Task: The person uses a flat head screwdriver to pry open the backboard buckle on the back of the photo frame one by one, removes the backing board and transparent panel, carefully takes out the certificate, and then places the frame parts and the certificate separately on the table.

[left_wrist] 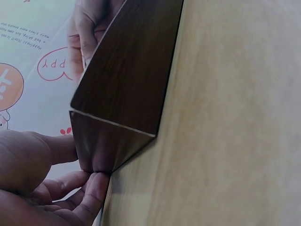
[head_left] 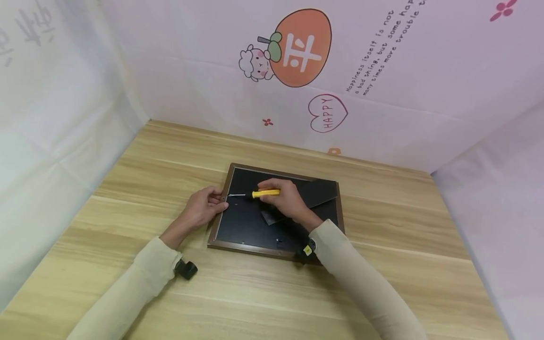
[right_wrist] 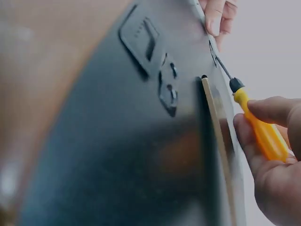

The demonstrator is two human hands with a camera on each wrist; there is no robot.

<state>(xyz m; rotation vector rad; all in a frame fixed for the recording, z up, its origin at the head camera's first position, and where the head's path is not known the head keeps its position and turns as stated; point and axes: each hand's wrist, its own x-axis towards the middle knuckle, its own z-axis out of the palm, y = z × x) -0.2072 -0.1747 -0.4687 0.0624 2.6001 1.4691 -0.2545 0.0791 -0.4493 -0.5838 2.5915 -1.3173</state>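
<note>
A picture frame (head_left: 255, 231) with a brown rim and black backing lies face down on the wooden table. My left hand (head_left: 201, 207) grips its left rim, thumb on top and the other fingers curled at the outer side; the left wrist view shows those fingers against the frame's brown side (left_wrist: 127, 70). In my right hand (head_left: 284, 197) is a yellow-handled screwdriver (head_left: 267, 192), held between thumb and fingers. Its thin metal shaft points left, the tip right at the inner edge of the rim, close to the left thumb. Part of the backing is hidden under the right hand.
A black stand flap (head_left: 320, 191) lies slantwise on the backing. Metal hanger pieces (right_wrist: 169, 84) show on the backing in the right wrist view. The wooden table (head_left: 403, 226) meets a printed cloth wall (head_left: 204, 85) behind the frame, with pale cloth at both sides.
</note>
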